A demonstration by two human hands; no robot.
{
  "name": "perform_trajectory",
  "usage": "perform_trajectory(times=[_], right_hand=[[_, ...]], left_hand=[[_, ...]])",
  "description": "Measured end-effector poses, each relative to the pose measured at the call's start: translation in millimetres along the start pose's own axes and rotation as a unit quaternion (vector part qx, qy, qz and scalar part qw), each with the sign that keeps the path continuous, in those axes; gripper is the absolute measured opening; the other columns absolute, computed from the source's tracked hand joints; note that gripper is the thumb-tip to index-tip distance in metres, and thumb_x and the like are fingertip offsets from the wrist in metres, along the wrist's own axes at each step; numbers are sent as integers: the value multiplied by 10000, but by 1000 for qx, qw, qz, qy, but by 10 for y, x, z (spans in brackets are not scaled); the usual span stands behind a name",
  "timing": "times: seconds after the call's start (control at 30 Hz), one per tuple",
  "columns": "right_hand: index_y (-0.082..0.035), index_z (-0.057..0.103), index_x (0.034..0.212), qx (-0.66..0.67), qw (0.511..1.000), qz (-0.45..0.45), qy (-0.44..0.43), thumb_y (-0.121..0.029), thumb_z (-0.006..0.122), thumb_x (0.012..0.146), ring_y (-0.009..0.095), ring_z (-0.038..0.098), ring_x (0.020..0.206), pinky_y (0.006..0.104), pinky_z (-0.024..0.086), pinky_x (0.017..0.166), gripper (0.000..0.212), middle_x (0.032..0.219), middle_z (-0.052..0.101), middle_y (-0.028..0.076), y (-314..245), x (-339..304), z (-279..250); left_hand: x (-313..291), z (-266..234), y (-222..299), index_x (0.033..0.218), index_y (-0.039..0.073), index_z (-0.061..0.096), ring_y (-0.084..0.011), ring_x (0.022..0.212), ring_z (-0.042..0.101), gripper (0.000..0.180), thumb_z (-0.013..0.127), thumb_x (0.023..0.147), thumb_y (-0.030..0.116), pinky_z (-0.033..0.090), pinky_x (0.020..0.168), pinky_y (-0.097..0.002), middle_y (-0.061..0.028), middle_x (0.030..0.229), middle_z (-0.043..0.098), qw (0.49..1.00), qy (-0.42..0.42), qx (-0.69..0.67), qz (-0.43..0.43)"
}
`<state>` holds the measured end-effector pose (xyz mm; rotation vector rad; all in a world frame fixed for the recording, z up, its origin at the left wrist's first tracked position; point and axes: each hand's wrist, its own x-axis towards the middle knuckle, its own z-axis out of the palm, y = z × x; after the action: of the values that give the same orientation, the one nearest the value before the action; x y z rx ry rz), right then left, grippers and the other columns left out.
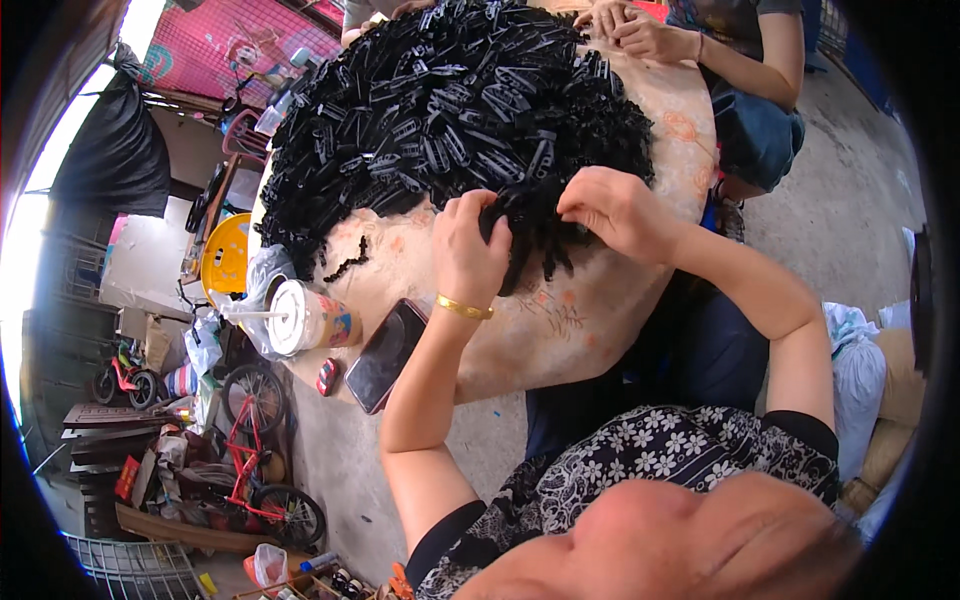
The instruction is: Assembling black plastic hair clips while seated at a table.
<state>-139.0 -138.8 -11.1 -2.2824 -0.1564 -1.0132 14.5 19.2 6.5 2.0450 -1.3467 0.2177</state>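
At far left, beyond the counter (pixel 590 345), a yellow round basin (pixel 224 270) and, lower, a red bicycle (pixel 245 462). On the counter's left edge, a lidded cup (pixel 290 318) with a pale straw stands beside a crumpled clear bag (pixel 268 268); just below the cup lies a small red object (pixel 327 377). Next, a dark strand (pixel 348 260) lies apart on the peach patterned covering, and a dark-screened phone (pixel 385 356) rests near my left forearm. Above these, the pile of black pieces (pixel 430 110), slender and openwork, covers the far part of the counter. Centre: my left grip (pixel 472 248), gold bangle (pixel 463 307) at the wrist, is closed on a black bunch (pixel 525 225) at the pile's near edge. Right of it, my right grip (pixel 610 212) has its fingertips drawn in beside that bunch; whether they pinch a piece I cannot tell. Upper right: another person's hands (pixel 650 38) rest close together at the counter's far edge. Far right: pale sacks (pixel 855 365).
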Motion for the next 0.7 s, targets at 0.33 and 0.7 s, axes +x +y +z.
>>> perform_trajectory(times=[0.33, 0.7], right_hand=[[18, 653, 995, 193, 968, 158, 32, -26, 646, 829, 126, 637, 880, 252, 505, 764, 171, 890, 686, 96, -206, 230, -46], [-29, 682, 842, 49, 994, -24, 95, -30, 724, 728, 228, 629, 748, 304, 507, 652, 122, 839, 674, 92, -172, 75, 7]], left_hand=[[-127, -2, 240, 1060, 43, 582, -221, 816, 617, 282, 639, 786, 13, 507, 730, -318, -93, 959, 618, 989, 32, -145, 27], [-212, 193, 145, 1233, 13, 465, -186, 882, 652, 372, 579, 880, -15, 545, 857, -337, -112, 1004, 628, 706, -130, -664, -210]])
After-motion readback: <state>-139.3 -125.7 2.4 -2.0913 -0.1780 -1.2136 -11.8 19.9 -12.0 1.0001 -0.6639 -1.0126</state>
